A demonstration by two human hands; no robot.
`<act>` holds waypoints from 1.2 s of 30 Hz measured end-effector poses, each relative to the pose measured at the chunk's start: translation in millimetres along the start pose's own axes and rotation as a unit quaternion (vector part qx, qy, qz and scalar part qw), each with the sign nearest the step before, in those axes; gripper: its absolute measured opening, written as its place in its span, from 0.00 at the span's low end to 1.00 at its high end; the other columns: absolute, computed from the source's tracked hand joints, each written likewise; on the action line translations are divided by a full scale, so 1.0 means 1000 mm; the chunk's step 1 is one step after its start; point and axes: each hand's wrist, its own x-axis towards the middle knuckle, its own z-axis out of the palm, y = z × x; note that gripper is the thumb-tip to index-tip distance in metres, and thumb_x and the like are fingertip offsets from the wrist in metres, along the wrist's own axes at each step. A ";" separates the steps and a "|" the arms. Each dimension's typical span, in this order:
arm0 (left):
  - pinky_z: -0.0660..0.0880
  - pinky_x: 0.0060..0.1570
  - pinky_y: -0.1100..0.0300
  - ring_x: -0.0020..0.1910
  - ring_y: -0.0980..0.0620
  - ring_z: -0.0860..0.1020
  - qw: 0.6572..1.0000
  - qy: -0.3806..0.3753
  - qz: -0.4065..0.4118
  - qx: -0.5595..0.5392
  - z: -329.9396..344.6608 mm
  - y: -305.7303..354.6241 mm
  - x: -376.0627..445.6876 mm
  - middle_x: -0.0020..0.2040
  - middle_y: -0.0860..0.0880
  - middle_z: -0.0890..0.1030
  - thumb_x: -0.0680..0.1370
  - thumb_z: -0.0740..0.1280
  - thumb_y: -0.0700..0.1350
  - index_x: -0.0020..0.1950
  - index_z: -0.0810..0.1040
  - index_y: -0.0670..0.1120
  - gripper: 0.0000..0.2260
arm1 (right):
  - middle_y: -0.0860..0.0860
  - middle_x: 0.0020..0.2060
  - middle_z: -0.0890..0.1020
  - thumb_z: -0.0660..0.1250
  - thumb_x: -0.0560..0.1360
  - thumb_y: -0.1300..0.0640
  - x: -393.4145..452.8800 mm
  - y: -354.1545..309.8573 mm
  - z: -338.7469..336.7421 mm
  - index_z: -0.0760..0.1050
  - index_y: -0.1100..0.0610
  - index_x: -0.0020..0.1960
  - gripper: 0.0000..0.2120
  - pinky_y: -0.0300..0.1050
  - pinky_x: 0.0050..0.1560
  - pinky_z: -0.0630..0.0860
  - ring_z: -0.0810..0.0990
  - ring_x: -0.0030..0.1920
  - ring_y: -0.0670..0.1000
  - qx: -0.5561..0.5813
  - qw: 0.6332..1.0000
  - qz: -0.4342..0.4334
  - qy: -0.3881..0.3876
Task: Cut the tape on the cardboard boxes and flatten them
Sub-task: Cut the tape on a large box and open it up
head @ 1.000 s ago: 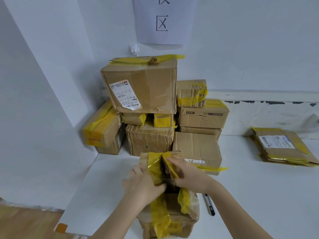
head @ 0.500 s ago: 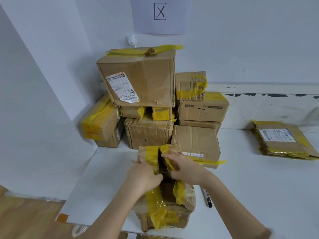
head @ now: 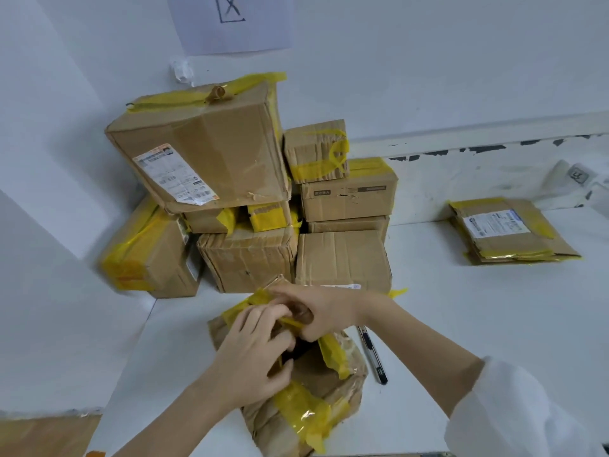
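Back-left corner is blocked — stack of taped boxes (head: 250, 199) fills it against both walls, leaning box (head: 148, 255) at its left end. Crumpled box (head: 306, 384) sits near the front edge, just in front of the stack, both hands on it. Pen (head: 372, 354) lies just beside its right side. Flattened cardboard pile (head: 510, 232) sits far right by the back wall. Bare tabletop (head: 445, 308) between pen and pile — open lane there. Narrower bare strip left of the crumpled box.
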 end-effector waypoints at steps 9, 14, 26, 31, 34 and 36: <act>0.48 0.71 0.52 0.75 0.45 0.51 0.990 -0.109 0.092 -0.008 0.009 -0.010 0.006 0.75 0.50 0.55 0.68 0.64 0.67 0.46 0.68 0.53 0.20 | 0.51 0.68 0.70 0.69 0.75 0.61 -0.004 0.042 0.001 0.60 0.57 0.74 0.31 0.34 0.64 0.66 0.69 0.66 0.46 0.148 0.986 -0.053 0.059; 0.61 0.67 0.44 0.72 0.46 0.60 0.997 -0.071 -0.013 -0.028 0.017 0.019 0.001 0.74 0.52 0.61 0.66 0.66 0.64 0.43 0.66 0.52 0.19 | 0.56 0.50 0.83 0.60 0.80 0.55 -0.034 0.106 0.034 0.77 0.58 0.54 0.09 0.40 0.53 0.77 0.83 0.50 0.50 0.449 0.833 0.042 0.321; 0.59 0.64 0.38 0.73 0.42 0.61 0.884 -0.058 -0.464 0.001 0.028 0.060 0.003 0.74 0.48 0.62 0.63 0.54 0.78 0.45 0.70 0.50 0.32 | 0.54 0.59 0.72 0.58 0.80 0.52 0.005 0.178 0.100 0.66 0.60 0.63 0.15 0.42 0.49 0.73 0.72 0.60 0.53 -0.079 0.873 0.399 0.270; 0.51 0.69 0.37 0.73 0.45 0.56 0.908 -0.045 -0.416 0.015 0.032 0.055 0.002 0.73 0.47 0.64 0.69 0.36 0.75 0.49 0.79 0.51 0.40 | 0.56 0.56 0.74 0.53 0.79 0.60 -0.001 0.178 0.100 0.67 0.61 0.57 0.09 0.41 0.47 0.68 0.73 0.58 0.55 -0.031 0.881 0.377 0.284; 0.52 0.69 0.38 0.72 0.49 0.55 0.913 -0.011 -0.408 0.020 0.034 0.054 0.001 0.71 0.46 0.67 0.73 0.47 0.67 0.44 0.79 0.51 0.27 | 0.56 0.45 0.75 0.55 0.81 0.58 -0.020 0.175 0.098 0.62 0.59 0.49 0.05 0.44 0.40 0.66 0.77 0.47 0.57 0.108 0.883 0.333 0.314; 0.52 0.69 0.39 0.73 0.49 0.54 0.907 0.000 -0.421 0.004 0.035 0.053 0.001 0.72 0.47 0.67 0.70 0.50 0.63 0.42 0.76 0.52 0.21 | 0.53 0.39 0.75 0.58 0.80 0.58 -0.038 0.167 0.096 0.63 0.58 0.53 0.05 0.45 0.37 0.70 0.78 0.36 0.53 0.242 0.870 0.260 0.342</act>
